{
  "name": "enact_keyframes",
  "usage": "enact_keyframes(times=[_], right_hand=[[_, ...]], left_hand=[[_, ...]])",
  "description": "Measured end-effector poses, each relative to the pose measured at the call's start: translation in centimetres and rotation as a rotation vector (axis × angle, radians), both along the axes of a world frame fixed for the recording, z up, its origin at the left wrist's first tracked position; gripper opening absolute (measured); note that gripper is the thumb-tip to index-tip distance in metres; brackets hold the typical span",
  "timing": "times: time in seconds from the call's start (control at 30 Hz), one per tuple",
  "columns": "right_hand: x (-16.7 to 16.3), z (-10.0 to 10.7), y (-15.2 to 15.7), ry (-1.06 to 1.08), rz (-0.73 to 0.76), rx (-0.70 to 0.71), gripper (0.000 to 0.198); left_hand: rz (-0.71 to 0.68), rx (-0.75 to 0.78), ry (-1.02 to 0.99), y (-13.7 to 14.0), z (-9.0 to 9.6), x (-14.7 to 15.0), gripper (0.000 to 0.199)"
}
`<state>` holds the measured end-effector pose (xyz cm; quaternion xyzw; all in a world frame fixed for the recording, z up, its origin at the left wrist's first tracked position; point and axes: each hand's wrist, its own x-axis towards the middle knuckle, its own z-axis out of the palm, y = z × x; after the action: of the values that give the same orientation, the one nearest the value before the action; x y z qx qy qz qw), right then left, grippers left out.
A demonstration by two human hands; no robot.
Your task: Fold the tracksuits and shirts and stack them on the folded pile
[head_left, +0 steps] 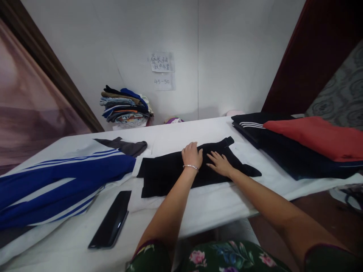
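A black garment point(164, 175) lies spread lengthwise on the white-covered table point(181, 132) in front of me. Its right end has a narrow flap sticking up at the far corner and a pointed part toward the right. My left hand point(192, 155), with a silver bracelet at the wrist, rests on the middle of the cloth near its far edge. The fingers point away from me and the thumb is apart. Just to the right, my right hand point(221, 164) lies flat on the same garment with its fingers spread. Neither hand grips any fabric that I can see.
Blue-and-white striped clothing point(68, 185) covers the left side, with a dark grey garment point(127, 146) beside it. A black phone point(111, 219) lies near the front. At right are dark clothes point(272, 147) under a red garment point(317, 136). A folded clothes stack point(126, 107) stands behind the table.
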<state>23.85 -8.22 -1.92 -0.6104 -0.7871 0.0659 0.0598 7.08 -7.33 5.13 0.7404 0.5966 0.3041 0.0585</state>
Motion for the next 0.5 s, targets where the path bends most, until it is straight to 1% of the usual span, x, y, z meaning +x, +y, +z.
enact_keyframes(times=[0.07,0.1,0.17,0.23,0.27,0.33,0.4,0.43,0.47,0.5], right_hand=[[-0.1,0.0,-0.1,0.002,0.009,-0.005,0.064],[-0.1,0.1,-0.1,0.007,0.015,-0.014,0.063],[0.1,0.6,-0.2,0.036,0.026,-0.054,0.062],[0.7,1.4,-0.1,0.069,0.041,-0.088,0.061],[1.2,1.8,0.1,0.076,0.05,-0.079,0.061],[2.6,2.4,0.8,0.059,0.05,0.007,0.062],[4.5,2.5,1.8,0.015,0.007,0.122,0.063],[5.5,2.2,2.4,-0.002,-0.034,0.151,0.064],[6.6,1.9,3.0,-0.01,-0.086,0.148,0.064],[7.6,1.4,3.5,-0.008,-0.14,0.116,0.066]], left_hand=[[-0.128,0.112,0.121,-0.2,1.0,2.1,0.039],[-0.189,0.122,0.178,0.0,1.2,3.0,0.04],[-0.249,0.056,0.281,0.5,0.6,4.1,0.045],[-0.209,-0.12,0.348,1.3,-0.9,4.1,0.056],[-0.175,-0.217,0.36,1.7,-1.9,3.8,0.062],[-0.128,-0.34,0.343,2.2,-3.6,2.9,0.072],[-0.122,-0.35,0.301,2.4,-4.8,2.1,0.077],[-0.125,-0.335,0.278,2.4,-5.2,1.9,0.078],[-0.127,-0.331,0.255,2.4,-5.4,1.7,0.079],[-0.134,-0.336,0.234,2.4,-5.6,1.7,0.078]])
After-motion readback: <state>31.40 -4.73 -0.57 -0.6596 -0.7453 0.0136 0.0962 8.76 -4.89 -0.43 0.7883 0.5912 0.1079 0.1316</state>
